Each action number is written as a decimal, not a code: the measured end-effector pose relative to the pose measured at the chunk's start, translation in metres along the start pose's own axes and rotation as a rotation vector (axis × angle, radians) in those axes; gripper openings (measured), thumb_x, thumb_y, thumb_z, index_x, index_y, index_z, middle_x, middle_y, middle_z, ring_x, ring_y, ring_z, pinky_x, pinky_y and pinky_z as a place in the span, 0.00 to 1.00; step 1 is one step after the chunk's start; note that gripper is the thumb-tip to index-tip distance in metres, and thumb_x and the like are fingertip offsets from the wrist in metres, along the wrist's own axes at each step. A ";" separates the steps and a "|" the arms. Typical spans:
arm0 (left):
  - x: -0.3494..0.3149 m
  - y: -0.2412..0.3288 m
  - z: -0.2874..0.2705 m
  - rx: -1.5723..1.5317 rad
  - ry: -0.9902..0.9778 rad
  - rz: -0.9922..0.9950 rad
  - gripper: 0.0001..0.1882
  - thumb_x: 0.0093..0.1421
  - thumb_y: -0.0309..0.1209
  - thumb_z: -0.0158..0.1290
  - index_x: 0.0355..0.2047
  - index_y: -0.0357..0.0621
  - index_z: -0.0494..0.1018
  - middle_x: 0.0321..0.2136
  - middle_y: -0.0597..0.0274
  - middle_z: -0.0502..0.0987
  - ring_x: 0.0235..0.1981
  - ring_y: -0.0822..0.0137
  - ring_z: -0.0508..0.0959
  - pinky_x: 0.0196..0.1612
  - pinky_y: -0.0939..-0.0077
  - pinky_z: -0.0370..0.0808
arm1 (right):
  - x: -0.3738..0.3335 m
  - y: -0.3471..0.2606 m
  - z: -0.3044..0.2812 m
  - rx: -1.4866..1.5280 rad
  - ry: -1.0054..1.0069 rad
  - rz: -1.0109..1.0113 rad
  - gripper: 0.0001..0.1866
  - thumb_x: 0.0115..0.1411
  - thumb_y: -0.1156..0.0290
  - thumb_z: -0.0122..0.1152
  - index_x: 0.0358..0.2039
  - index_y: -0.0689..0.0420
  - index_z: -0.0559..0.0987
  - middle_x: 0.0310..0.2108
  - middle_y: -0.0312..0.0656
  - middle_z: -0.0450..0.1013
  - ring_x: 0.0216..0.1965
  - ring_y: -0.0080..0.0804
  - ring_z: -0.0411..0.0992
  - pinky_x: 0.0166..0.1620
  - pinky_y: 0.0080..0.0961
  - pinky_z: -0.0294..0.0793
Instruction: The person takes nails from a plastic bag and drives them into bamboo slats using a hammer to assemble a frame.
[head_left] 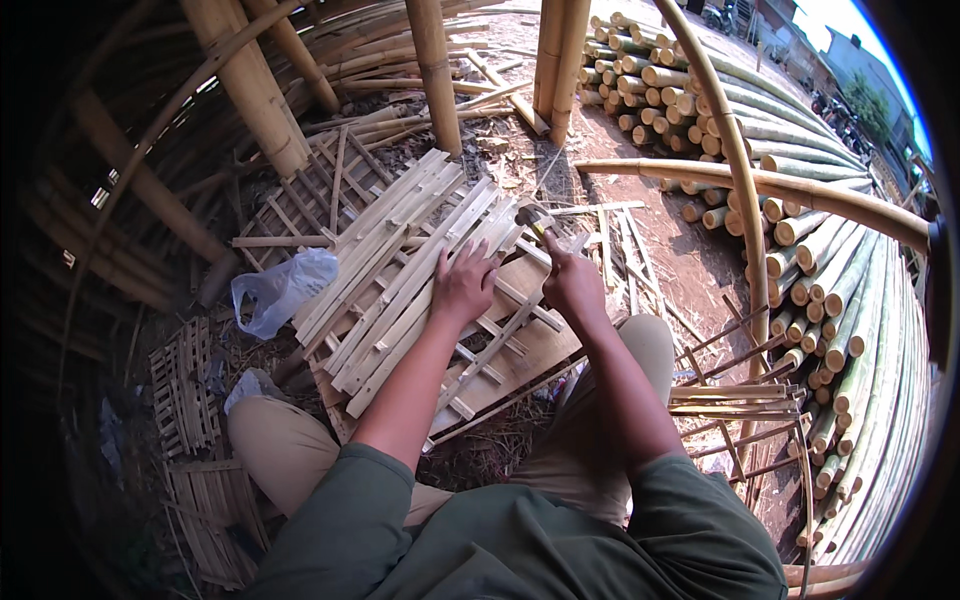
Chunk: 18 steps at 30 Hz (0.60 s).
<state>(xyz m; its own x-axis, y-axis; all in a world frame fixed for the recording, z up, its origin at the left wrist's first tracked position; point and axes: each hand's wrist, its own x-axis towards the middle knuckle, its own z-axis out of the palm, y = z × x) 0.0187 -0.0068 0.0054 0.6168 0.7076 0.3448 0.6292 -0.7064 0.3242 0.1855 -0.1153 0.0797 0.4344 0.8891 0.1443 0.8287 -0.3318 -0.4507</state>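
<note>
A panel of pale split bamboo slats (400, 265) lies before me, with long strips laid side by side over shorter crosspieces. It rests on a flat wooden board (525, 350). My left hand (466, 285) lies on the slats with its fingers spread, pressing them. Just to its right, my right hand (573, 285) is closed round the handle of a hammer (533, 216). The hammer's head is over the far right ends of the slats; whether it touches them I cannot tell.
A clear plastic bag (285, 290) lies left of the panel. Upright bamboo posts (435, 80) stand ahead. At the right is a large stack of cut bamboo poles (810, 260), crossed by a bent bamboo rail (800, 188). Slatted pieces (185, 390) lie at the left.
</note>
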 end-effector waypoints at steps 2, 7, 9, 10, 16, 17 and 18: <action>0.000 0.000 -0.001 0.003 -0.005 -0.003 0.15 0.64 0.39 0.46 0.48 0.57 0.77 0.62 0.63 0.67 0.65 0.59 0.62 0.68 0.44 0.45 | -0.003 -0.006 -0.009 -0.010 -0.054 0.035 0.34 0.51 0.76 0.49 0.61 0.38 0.70 0.28 0.56 0.76 0.31 0.52 0.77 0.38 0.47 0.75; 0.003 0.001 -0.001 0.010 0.006 0.001 0.15 0.64 0.38 0.46 0.47 0.58 0.77 0.62 0.63 0.67 0.65 0.59 0.62 0.68 0.45 0.46 | 0.007 0.000 -0.004 0.008 -0.065 0.104 0.37 0.48 0.76 0.51 0.61 0.37 0.70 0.31 0.56 0.77 0.34 0.51 0.78 0.40 0.44 0.76; 0.000 0.001 -0.001 0.006 0.004 -0.006 0.14 0.63 0.38 0.46 0.46 0.57 0.77 0.61 0.63 0.67 0.65 0.59 0.62 0.68 0.45 0.46 | 0.008 0.005 -0.006 0.061 -0.113 0.183 0.33 0.50 0.76 0.50 0.59 0.38 0.72 0.34 0.57 0.77 0.38 0.50 0.77 0.44 0.43 0.75; 0.001 0.001 -0.001 0.002 0.008 -0.013 0.14 0.63 0.38 0.46 0.46 0.57 0.77 0.61 0.62 0.67 0.65 0.59 0.62 0.68 0.45 0.46 | 0.010 0.009 -0.006 0.089 -0.126 0.195 0.32 0.51 0.76 0.50 0.57 0.39 0.74 0.34 0.57 0.77 0.39 0.51 0.77 0.45 0.42 0.74; 0.004 0.005 -0.002 -0.002 0.005 0.008 0.14 0.63 0.38 0.47 0.46 0.57 0.77 0.61 0.62 0.67 0.65 0.59 0.62 0.68 0.45 0.46 | 0.027 0.035 0.013 0.344 -0.122 0.225 0.26 0.50 0.72 0.54 0.52 0.45 0.78 0.32 0.56 0.77 0.39 0.52 0.77 0.44 0.37 0.73; 0.004 0.006 -0.002 -0.008 0.001 0.008 0.14 0.63 0.38 0.47 0.46 0.57 0.77 0.61 0.63 0.67 0.65 0.59 0.62 0.68 0.45 0.46 | 0.029 0.040 0.015 0.334 -0.154 0.231 0.26 0.51 0.72 0.53 0.53 0.48 0.77 0.32 0.56 0.77 0.41 0.49 0.77 0.45 0.36 0.73; 0.003 0.004 -0.002 -0.005 0.002 0.006 0.14 0.63 0.38 0.47 0.46 0.57 0.77 0.61 0.63 0.67 0.65 0.59 0.62 0.68 0.45 0.46 | 0.028 0.037 0.014 0.337 -0.155 0.228 0.26 0.51 0.72 0.53 0.53 0.48 0.77 0.32 0.56 0.77 0.41 0.49 0.77 0.45 0.36 0.73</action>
<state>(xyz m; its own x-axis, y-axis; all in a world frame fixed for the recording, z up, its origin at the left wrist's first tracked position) 0.0216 -0.0075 0.0096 0.6196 0.7035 0.3481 0.6234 -0.7105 0.3264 0.2235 -0.0987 0.0550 0.5134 0.8504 -0.1150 0.5450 -0.4266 -0.7218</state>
